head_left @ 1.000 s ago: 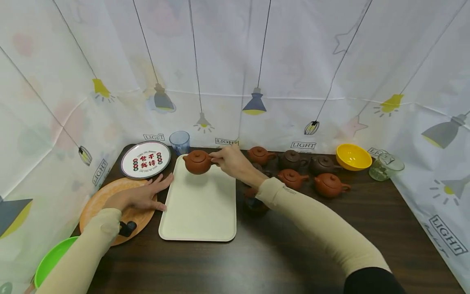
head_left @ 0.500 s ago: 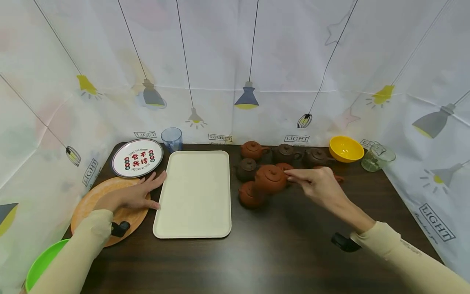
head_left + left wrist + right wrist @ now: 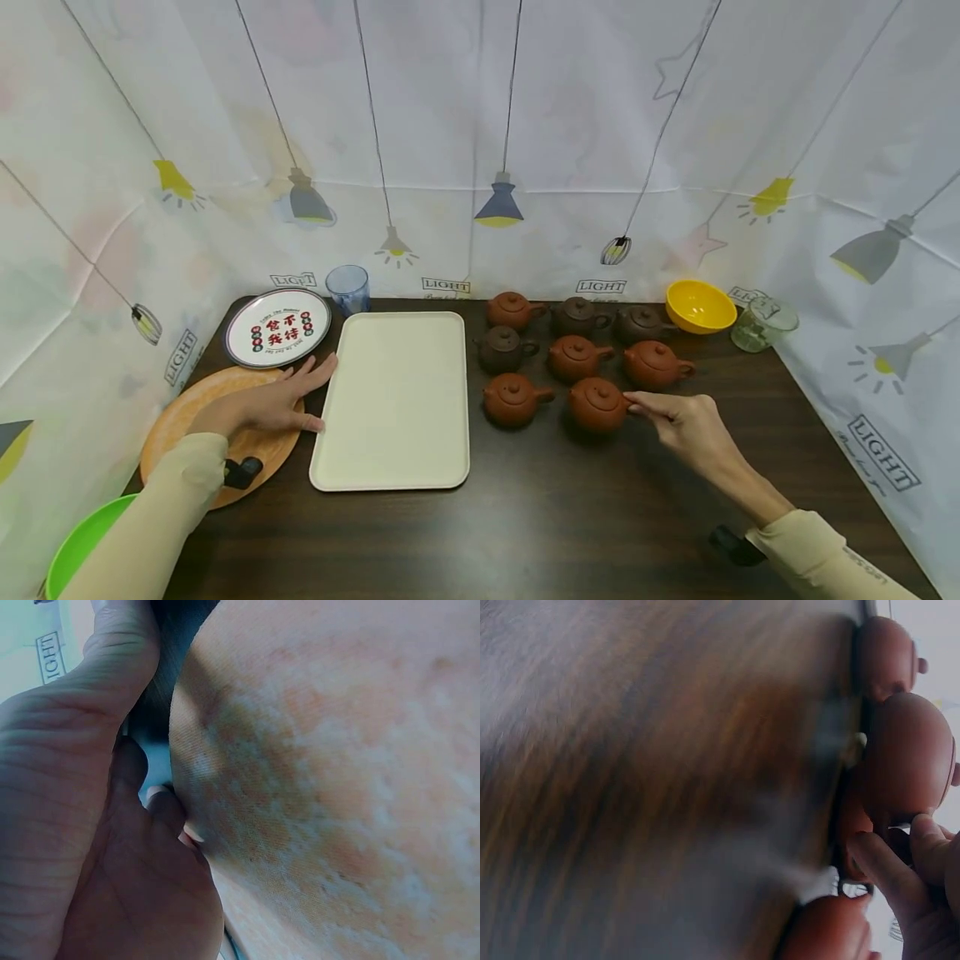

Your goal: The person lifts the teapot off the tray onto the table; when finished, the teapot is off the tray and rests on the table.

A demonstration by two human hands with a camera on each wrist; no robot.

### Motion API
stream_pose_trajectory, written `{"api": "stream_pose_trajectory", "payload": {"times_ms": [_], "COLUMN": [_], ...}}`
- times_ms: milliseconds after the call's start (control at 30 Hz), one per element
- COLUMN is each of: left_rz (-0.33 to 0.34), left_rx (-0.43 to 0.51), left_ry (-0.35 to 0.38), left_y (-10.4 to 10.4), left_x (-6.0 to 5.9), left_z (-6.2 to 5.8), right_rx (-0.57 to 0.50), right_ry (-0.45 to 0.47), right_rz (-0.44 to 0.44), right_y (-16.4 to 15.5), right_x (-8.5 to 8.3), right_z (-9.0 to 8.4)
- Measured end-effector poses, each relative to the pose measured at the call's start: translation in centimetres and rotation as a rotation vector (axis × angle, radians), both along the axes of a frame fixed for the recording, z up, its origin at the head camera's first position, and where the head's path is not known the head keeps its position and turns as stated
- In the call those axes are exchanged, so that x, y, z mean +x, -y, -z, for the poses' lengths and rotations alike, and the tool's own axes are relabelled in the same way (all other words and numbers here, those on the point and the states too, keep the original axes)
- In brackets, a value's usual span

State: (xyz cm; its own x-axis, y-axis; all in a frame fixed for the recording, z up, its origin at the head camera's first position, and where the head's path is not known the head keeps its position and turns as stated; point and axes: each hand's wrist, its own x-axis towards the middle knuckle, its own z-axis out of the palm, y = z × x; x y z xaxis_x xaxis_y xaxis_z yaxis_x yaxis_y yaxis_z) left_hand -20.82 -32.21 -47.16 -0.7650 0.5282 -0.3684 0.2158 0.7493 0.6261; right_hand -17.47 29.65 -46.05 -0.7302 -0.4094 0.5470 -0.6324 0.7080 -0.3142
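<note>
My right hand (image 3: 693, 432) pinches the handle of a reddish-brown clay teapot (image 3: 597, 406) in the head view, at the front of a group of teapots. In the right wrist view, thumb and finger grip the handle of that same teapot (image 3: 909, 754). Just left of it sits a similar red teapot (image 3: 512, 400). Behind are more red ones, such as the teapot (image 3: 576, 358), and several dark brown ones. My left hand (image 3: 258, 407), fingers spread, lies over a round orange board (image 3: 172, 429), its fingertips at the left edge of a cream tray (image 3: 392, 400).
A white plate with red characters (image 3: 279, 327) and a blue glass (image 3: 348, 290) stand at the back left. At the back right are a yellow bowl (image 3: 701, 307) and a green glass (image 3: 763, 325). A green bowl (image 3: 82, 542) is at the lower left; a printed curtain hangs behind.
My right hand has carried the red teapot from above the tray rightward to the front of the teapot group and lowered it. The left hand stays by the tray; the view has shifted slightly.
</note>
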Motion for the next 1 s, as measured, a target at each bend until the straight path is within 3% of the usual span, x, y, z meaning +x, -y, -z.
{"api": "stream_pose_trajectory", "payload": {"times_ms": [267, 700, 900, 1000], "left_rz": [0.013, 0.007, 0.008, -0.029], "left_rx": [0.004, 0.027, 0.022, -0.020], "left_ry": [0.002, 0.009, -0.052, -0.164], "left_y": [-0.3, -0.1, -0.2, -0.8], "left_x": [-0.2, -0.2, 0.0, 0.6], "left_z": [0.0, 0.5, 0.9, 0.3], "right_rx": [0.092, 0.106, 0.092, 0.094], "right_ry": [-0.046, -0.021, -0.024, -0.021], "right_rz": [-0.015, -0.016, -0.056, -0.066], "right_y": [0.7, 1.2, 1.0, 1.2], "right_x": [-0.1, 0.1, -0.4, -0.5], "right_z": [1.9, 1.9, 1.4, 0.3]}}
